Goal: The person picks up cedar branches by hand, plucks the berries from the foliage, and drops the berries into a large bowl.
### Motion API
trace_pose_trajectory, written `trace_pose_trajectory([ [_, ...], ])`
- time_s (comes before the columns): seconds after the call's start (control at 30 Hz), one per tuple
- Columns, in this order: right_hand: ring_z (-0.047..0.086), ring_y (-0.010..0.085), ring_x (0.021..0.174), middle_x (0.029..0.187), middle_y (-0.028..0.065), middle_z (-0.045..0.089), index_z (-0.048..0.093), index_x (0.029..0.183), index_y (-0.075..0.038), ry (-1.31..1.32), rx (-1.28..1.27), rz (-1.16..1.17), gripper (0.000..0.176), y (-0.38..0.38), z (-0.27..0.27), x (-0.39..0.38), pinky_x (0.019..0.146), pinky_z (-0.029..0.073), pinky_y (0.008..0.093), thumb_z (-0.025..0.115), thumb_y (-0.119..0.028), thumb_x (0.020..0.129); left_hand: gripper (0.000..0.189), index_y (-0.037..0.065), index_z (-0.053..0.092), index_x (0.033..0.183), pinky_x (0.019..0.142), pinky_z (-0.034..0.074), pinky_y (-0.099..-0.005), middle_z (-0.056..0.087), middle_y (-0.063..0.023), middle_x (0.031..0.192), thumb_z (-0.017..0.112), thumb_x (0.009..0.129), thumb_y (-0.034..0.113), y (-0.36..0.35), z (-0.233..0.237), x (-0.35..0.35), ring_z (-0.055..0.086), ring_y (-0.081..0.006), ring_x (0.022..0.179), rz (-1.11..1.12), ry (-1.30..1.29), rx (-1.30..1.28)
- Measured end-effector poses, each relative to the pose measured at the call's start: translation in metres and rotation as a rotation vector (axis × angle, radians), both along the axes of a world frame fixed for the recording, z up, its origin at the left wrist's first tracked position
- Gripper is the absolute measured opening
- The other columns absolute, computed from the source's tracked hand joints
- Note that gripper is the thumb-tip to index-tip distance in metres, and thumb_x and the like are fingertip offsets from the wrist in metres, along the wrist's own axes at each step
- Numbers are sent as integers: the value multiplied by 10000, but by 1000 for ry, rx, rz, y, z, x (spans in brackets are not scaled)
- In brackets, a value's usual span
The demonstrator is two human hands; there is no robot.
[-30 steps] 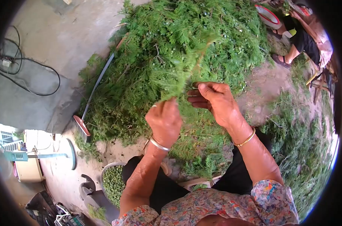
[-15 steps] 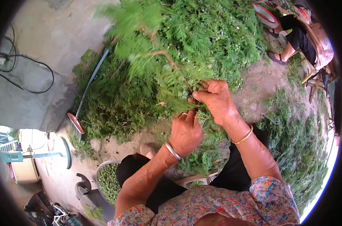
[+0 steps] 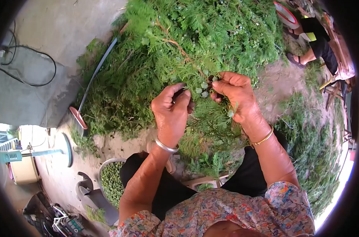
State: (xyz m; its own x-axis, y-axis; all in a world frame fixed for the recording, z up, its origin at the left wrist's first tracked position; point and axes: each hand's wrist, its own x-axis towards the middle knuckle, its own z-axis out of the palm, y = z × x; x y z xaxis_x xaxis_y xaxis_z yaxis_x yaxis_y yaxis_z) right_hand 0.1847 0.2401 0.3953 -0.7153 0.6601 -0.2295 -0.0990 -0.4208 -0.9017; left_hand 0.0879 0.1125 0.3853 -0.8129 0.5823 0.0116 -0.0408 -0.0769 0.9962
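Clamps a branch (image 3: 182, 50), pointing toward eleven o'clock, in fingers of the right hand (image 3: 241, 94). Curls fingers of the left hand (image 3: 169, 110) just beside; cannot tell if gripping anything. At eight o'clock, a bowl (image 3: 108, 161) of berries (image 3: 112, 183); farther, toward twelve, a leafy heap (image 3: 234, 39).

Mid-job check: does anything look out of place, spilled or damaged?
One mild oddity: the red-headed broom with a long grey handle lies along the left edge of the big heap of green conifer branches, apparently unused. No obvious damage shows.
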Motion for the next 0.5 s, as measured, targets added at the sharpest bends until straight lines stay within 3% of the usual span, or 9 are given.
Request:
trace_pose_trajectory([
  [0.03,559,111,566,707,51,600,605,833,52,-1,-2,5,63,-1,-2,-1,474,411,231,605,6,790,102,-27,605,910,505,474,-218,599,-45,721,589,818,13,0,-1,1,555,-97,543,5,-1,-2],
  [0.1,553,108,566,697,35,586,595,795,37,13,59,-34,33,-1,-6,-3,481,413,227,598,4,797,122,-31,603,913,502,453,-216,593,-52,720,622,807,26,1,-3,4,538,-90,540,171,352,-62],
  [0.13,553,108,566,697,35,586,595,795,37,12,59,-34,33,-1,-5,-3,481,413,227,598,4,797,122,-31,603,913,502,453,-216,593,-52,720,622,807,26,1,-1,1,538,-90,540,171,351,-62],
  [0.2,544,101,555,693,19,572,582,759,21,7,56,-75,50,-4,-2,-4,486,413,223,587,5,806,162,-36,599,908,494,427,-215,583,-71,710,669,780,36,2,7,-6,522,-81,550,274,965,-21],
  [0.23,544,101,555,693,19,572,582,759,21,7,55,-75,50,-6,0,-5,486,413,223,587,5,806,253,-21,569,947,473,429,-287,566,-141,744,697,743,59,2,10,-4,543,-214,526,183,970,-49],
  [0.4,490,52,589,700,-6,560,570,746,17,30,115,-88,68,-13,-4,-7,509,397,207,555,33,810,324,-19,545,982,477,430,-311,565,-144,721,721,731,88,10,-8,10,538,-209,515,71,759,-130],
  [0.5,466,40,607,711,-8,563,564,763,30,16,280,-70,54,-18,-15,-10,524,395,204,541,44,809,281,-12,536,946,490,438,-260,598,-118,672,713,741,60,15,-4,17,551,-137,520,101,566,-88],
])
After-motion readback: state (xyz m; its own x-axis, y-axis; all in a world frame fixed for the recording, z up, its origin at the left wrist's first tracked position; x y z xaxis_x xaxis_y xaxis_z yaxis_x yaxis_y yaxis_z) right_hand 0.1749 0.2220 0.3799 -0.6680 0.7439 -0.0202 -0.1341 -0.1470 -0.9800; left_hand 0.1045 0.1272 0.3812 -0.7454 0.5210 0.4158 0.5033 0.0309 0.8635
